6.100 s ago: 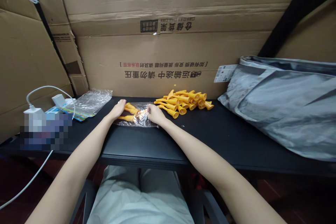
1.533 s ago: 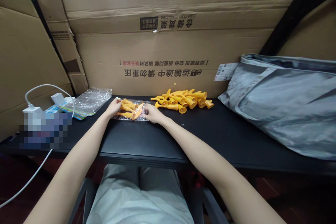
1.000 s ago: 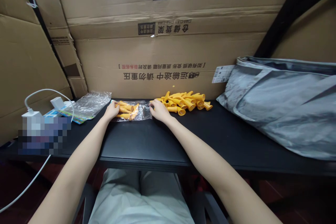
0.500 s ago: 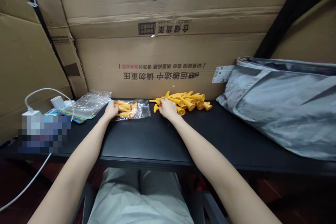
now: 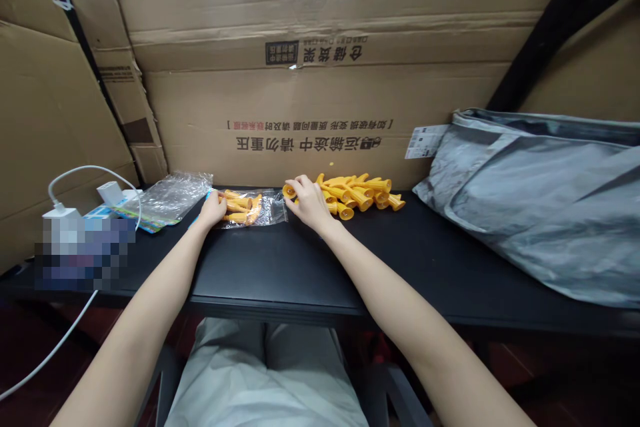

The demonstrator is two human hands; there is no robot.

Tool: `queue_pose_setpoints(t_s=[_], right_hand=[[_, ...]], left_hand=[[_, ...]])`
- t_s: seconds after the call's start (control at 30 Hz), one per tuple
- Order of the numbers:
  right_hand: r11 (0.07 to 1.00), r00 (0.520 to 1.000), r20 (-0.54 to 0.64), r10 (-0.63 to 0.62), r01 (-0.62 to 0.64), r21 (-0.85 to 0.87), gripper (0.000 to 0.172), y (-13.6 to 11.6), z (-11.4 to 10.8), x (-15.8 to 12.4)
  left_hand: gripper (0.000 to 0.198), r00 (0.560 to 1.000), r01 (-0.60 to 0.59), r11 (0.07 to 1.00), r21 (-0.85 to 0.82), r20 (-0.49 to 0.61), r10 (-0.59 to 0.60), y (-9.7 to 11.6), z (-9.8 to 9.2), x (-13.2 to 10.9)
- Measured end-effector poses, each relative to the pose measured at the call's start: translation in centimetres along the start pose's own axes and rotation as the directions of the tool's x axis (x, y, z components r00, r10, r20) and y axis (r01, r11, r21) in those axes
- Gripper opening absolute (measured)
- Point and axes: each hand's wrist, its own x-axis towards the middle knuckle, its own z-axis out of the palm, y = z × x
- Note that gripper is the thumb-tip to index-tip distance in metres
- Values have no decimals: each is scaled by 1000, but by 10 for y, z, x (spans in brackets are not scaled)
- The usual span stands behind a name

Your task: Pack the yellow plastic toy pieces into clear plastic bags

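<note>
My left hand (image 5: 214,209) is closed on the near-left end of a transparent plastic bag (image 5: 274,207). Inside that bag lie several yellow plastic pieces (image 5: 239,217) with flared ends. Just right of the bag's mouth, my right hand (image 5: 310,203) grips one yellow flared plastic piece (image 5: 289,191), its cup-shaped end facing left. My fingers cover the rest of that piece. Behind and right of this hand is a pile of similar yellow pieces (image 5: 363,192), heaped on the black table (image 5: 280,267).
Flat transparent bags with printed headers (image 5: 175,197) lie at the left. Beside them stand a white charger (image 5: 63,227) with a cable and a blurred-out item (image 5: 87,257). A large grey bag (image 5: 540,207) sits at the right. Cardboard (image 5: 320,93) walls the back.
My right hand has lifted slightly and turned a yellow piece, so its flared end now points left above the table. The left hand stays on the bag.
</note>
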Motion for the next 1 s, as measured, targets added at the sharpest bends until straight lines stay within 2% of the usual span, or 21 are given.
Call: queue_pose_setpoints(t_s=[0.3,0.5,0.73,0.9,1.0], right_hand=[[990,973,205,-107,124,-72,28,-8,8,-4],[997,948,310,-67,71,-2,40,-5,12,-6],[996,946,320,-44,17,86,36,-2,10,-6],[999,951,310,12,-27,45,47,10,19,-7],[997,921,386,52,-71,33,58,15,25,-11]], left_hand=[[23,1000,3,1000,13,18,-3,1,0,0],[23,1000,-6,1000,-5,17,6,0,1,0],[26,1000,-12,1000,-5,18,12,-2,2,2],[26,1000,-21,1000,-10,19,21,-2,2,2],[26,999,-21,1000,-7,27,21,-2,2,2]])
